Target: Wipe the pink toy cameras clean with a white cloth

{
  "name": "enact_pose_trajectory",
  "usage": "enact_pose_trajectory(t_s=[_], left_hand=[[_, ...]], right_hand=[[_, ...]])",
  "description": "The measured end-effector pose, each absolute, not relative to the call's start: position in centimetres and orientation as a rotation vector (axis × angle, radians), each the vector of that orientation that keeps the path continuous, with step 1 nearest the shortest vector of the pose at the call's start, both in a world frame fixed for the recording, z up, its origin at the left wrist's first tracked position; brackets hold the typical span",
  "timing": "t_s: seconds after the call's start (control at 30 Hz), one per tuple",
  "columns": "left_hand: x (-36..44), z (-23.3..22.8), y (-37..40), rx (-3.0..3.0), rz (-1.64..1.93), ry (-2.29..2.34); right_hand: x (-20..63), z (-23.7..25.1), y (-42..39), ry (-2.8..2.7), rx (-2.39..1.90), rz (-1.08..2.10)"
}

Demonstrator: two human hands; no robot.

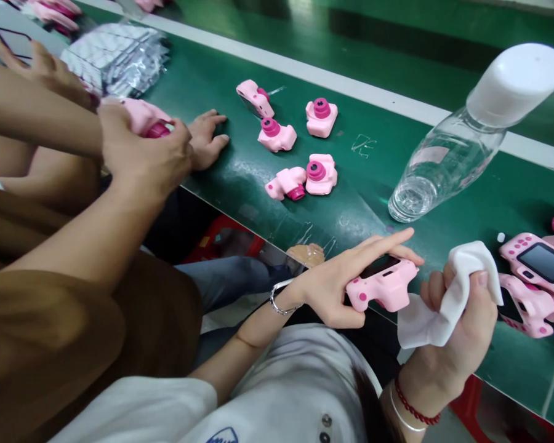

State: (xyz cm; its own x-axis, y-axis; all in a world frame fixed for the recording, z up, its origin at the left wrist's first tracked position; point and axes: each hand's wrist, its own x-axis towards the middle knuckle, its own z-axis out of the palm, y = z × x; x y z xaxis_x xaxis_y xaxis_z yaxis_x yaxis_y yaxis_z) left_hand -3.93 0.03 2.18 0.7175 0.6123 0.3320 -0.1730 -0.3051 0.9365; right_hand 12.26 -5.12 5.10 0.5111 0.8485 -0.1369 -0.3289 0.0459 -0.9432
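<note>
— Clamped between thumb and fingers, the left hand (337,283) holds a pink toy camera (382,288) screen-up over the near edge of the green table (443,178), index finger stretched along its top. What about the other one?

— The right hand (461,320) is closed round a bunched white cloth (447,295), just at three o'clock of that camera, not touching it.

— How many cameras, counted?

— One in hand. A cluster of finished ones (538,277) at three o'clock past the cloth; three I can tell, perhaps more, cut by the frame. Five loose cameras (300,144) lie at eleven o'clock, further out, lenses magenta. One more pink one (143,117) sits in a co-worker's hands (148,154) at ten o'clock.

— Anything else on the table?

— One clear bottle (461,135) with a white cap, lying tilted at one o'clock. A pile of silvery bags (115,55) at the far ten o'clock.

— Room to move?

— Bare green between the five cameras and the bottle, and between them and the near edge. A white stripe (351,86) runs along the far side.
</note>
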Motion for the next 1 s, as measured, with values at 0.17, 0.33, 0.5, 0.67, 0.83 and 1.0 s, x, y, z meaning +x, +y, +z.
enact_pose_trajectory(t_s=[0.17,0.33,0.5,0.67,0.83,1.0], left_hand=[[-4.1,2.8,0.1,1.815,0.754,0.485],[-4.0,3.3,-0.1,1.885,0.668,0.596],[-4.1,3.5,-0.1,1.912,0.688,0.623],[-3.8,3.6,-0.3,1.819,0.711,0.669],[-1.4,3.8,-0.9,0.895,0.825,0.873],[-0.7,4.0,-0.2,0.403,0.728,0.814]], right_hand=[[12.4,4.7,-5.1,-0.55,-1.202,0.992],[12.3,4.7,-5.0,-0.543,-1.191,0.995],[11.9,4.9,-5.0,-0.519,-1.239,0.983],[11.3,4.6,-5.6,-0.54,-1.305,0.96],[10.1,3.3,-5.6,-0.532,-1.539,0.81],[10.0,3.5,-4.7,-0.478,-1.317,0.956]])
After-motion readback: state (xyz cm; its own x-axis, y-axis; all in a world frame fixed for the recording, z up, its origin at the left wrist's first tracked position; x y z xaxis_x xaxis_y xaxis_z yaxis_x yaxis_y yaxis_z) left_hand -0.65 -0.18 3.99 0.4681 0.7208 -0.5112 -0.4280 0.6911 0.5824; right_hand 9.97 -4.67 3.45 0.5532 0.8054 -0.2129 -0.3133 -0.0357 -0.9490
